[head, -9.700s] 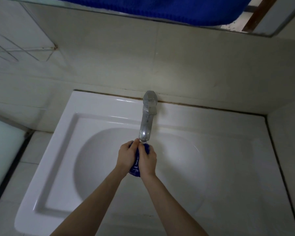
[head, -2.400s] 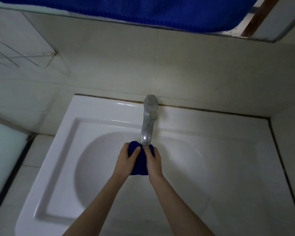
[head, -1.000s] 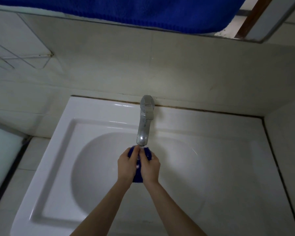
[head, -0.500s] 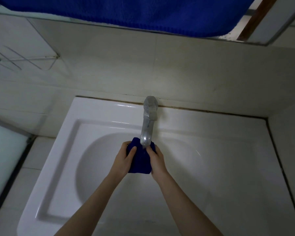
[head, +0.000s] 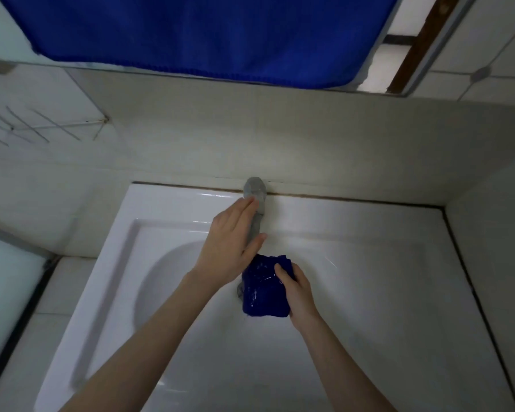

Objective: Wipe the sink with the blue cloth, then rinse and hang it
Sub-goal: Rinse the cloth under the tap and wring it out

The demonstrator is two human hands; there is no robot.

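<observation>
The blue cloth sits just below the middle of the view, held over the bowl of the white sink. It is a deep, dark blue, bunched into a thick wad roughly squared off at its lower edge, with a crumpled top. Small pale glints and flecks speckle its front face. It hangs clear of the basin surface, and the dark drain peeks out from behind its edge at 9 o'clock.

The right hand grips the cloth from its 3 o'clock side, the thumb curled over the front of the wad and the fingers wrapped behind it, out of sight.

The left hand lies at 11 o'clock from the cloth, with straight fingers laid close together along the grey metal tap. Its fingertips reach the tap's head at the back rim of the sink, and the thumb sticks out toward 3 o'clock, just above the cloth. The hand covers the spout, so whether water runs cannot be told.

At 12 o'clock a large blue towel spans the top of the view above pale wall tiles. A thin wire rack is fixed to the wall at 10 o'clock.
</observation>
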